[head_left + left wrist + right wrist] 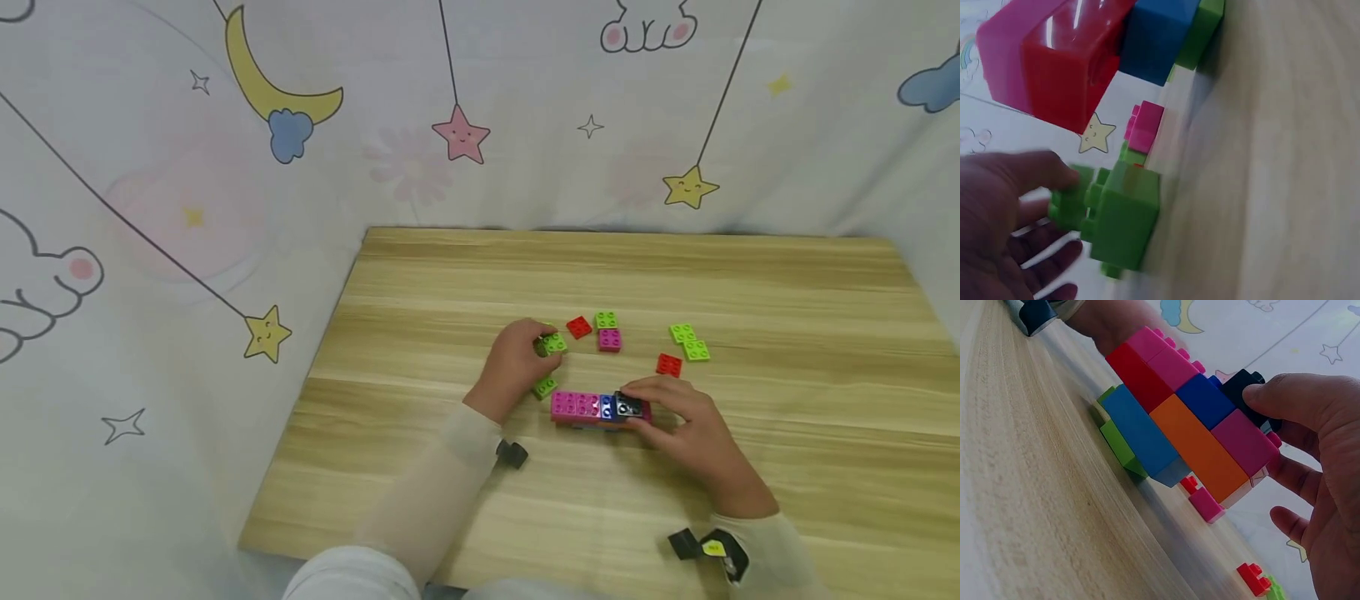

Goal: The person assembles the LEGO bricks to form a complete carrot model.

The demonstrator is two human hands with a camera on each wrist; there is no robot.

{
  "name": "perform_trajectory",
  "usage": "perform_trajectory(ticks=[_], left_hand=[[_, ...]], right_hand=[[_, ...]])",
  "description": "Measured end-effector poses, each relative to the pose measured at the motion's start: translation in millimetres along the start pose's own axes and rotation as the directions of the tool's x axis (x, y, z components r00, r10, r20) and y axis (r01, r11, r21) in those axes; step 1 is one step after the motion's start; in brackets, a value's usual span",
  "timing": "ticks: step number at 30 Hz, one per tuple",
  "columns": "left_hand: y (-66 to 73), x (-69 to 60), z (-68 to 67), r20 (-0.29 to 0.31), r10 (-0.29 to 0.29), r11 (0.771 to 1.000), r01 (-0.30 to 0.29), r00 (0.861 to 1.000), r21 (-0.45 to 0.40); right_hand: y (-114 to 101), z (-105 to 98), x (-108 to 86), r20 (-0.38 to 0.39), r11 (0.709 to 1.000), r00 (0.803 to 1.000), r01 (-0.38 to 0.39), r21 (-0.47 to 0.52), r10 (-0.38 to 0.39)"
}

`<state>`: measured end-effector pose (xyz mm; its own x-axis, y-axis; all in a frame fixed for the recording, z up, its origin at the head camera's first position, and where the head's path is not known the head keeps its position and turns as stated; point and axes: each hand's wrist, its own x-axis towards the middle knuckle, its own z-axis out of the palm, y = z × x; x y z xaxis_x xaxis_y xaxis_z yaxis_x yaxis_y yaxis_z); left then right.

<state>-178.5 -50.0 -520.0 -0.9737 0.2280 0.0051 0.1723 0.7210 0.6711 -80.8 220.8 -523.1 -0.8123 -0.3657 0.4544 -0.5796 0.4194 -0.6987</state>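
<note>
I see the left hand (513, 367) pinching a green brick (555, 343) in a narrow grip, left of and beyond the stack (576, 405). The right hand (693, 429) grips the stack's black brick (628, 406) between thumb and fingers (whether the stack touches the table (375, 417), I cannot tell). The stack is well apart from the table's far and left edges. Bare wood separates a red brick (669, 365), near the right fingertips, from the far edge.
</note>
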Motion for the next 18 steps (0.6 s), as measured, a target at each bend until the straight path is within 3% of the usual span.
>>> perform_trajectory(ticks=[2,3,5,8,10,12,18], left_hand=[[3.1,-7.5,-5.7,-0.033,0.125,0.991,-0.127,0.992,-0.035],[5.6,-12.5,-9.0,-0.048,0.202,0.977,-0.205,0.978,-0.056],[11.5,-23.4,-14.7,-0.055,0.361,0.926,-0.365,0.931,-0.093],[19.8,-38.2,-16.6,-0.028,0.541,0.835,-0.541,0.840,-0.102],[25.5,-44.8,-15.1,0.006,0.595,0.800,-0.591,0.804,-0.105],[28.9,-48.5,-11.8,0.035,0.619,0.784,-0.614,0.784,-0.092],[33.2,-51.1,-5.6,0.072,0.656,0.755,-0.653,0.751,-0.066]], right_hand=[[0,0,0.1,0.005,1.000,1.000,-0.013,0.001,0.013],[0,0,0.2,0.006,1.000,1.000,-0.017,0.002,0.017],[0,0,0.2,0.006,1.000,1.000,-0.011,0.006,0.011],[1,1,0.6,-0.001,1.000,1.000,0.019,0.018,-0.019],[2,1,0.9,-0.008,0.999,0.999,0.035,0.026,-0.035],[2,1,1.0,-0.012,0.999,0.999,0.038,0.035,-0.037],[2,2,1.9,-0.033,0.996,0.996,0.080,0.044,-0.079]])
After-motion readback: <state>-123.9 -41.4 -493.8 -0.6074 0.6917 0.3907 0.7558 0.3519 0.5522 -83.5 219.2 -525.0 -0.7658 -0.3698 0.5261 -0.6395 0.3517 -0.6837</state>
